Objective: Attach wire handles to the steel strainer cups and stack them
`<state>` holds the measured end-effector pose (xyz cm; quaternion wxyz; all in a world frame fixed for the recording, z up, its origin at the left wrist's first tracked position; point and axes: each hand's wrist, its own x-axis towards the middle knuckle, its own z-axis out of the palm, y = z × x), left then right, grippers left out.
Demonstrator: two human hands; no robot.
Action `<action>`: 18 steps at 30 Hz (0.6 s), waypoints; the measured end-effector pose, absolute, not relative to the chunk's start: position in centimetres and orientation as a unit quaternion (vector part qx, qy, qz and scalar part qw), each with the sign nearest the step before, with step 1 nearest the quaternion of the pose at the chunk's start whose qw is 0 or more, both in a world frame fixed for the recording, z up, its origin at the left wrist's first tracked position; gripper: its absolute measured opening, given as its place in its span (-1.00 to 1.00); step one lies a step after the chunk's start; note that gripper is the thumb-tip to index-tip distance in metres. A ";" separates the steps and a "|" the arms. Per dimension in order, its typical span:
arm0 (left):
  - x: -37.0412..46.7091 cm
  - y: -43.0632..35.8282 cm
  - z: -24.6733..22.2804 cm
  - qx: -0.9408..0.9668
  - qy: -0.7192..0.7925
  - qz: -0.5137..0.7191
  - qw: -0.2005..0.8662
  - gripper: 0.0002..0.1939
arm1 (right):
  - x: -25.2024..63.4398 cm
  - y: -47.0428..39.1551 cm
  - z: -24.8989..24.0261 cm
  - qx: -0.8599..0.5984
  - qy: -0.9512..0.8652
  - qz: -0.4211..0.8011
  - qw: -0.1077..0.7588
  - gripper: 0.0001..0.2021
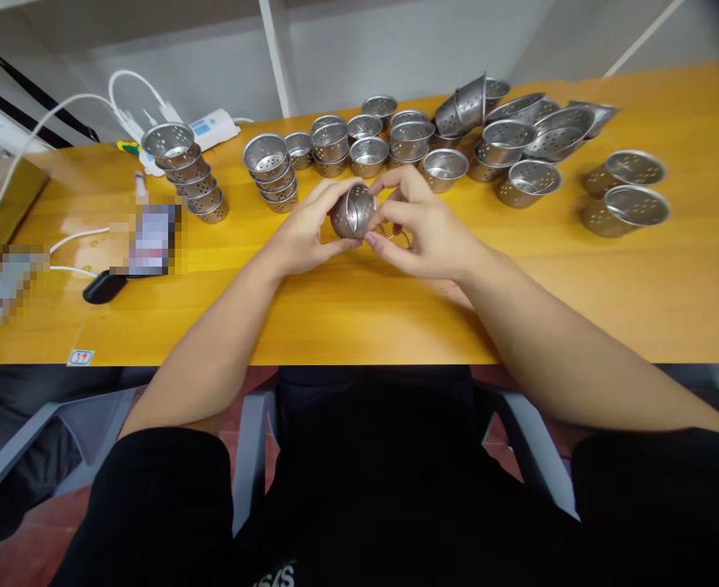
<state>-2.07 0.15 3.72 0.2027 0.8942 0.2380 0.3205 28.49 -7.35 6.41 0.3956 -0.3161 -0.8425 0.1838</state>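
Glossy yellow wooden table (671,269), pale wall (396,49), perhaps reddish floor (29,538)

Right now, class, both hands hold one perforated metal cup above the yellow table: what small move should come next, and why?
Probably set the cup onto the nearest stack: left hand and right hand pinch it just in front of that stack, which holds matching cups.

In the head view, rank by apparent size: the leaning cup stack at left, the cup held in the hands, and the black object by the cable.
1. Leaning cup stack, clearly largest.
2. Held cup, between left hand and right hand.
3. Black object, about as big as the cup in this view, so 2 and 3 are uncertain.
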 end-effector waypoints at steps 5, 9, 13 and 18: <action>-2.3 -0.1 3.9 0.888 0.267 0.319 0.197 0.24 | 28.9 -7.4 7.3 -0.368 -0.848 0.199 0.326 -0.60; -2.2 -0.2 4.3 0.885 0.277 0.321 0.194 0.25 | 28.9 -7.0 7.1 -0.371 -0.846 0.196 0.329 -0.54; -2.2 -0.3 4.4 0.891 0.275 0.308 0.189 0.22 | 28.9 -7.0 7.1 -0.372 -0.846 0.191 0.331 -0.52; -2.3 -0.2 4.2 0.898 0.264 0.304 0.178 0.19 | 29.0 -7.2 7.4 -0.360 -0.848 0.186 0.341 -0.61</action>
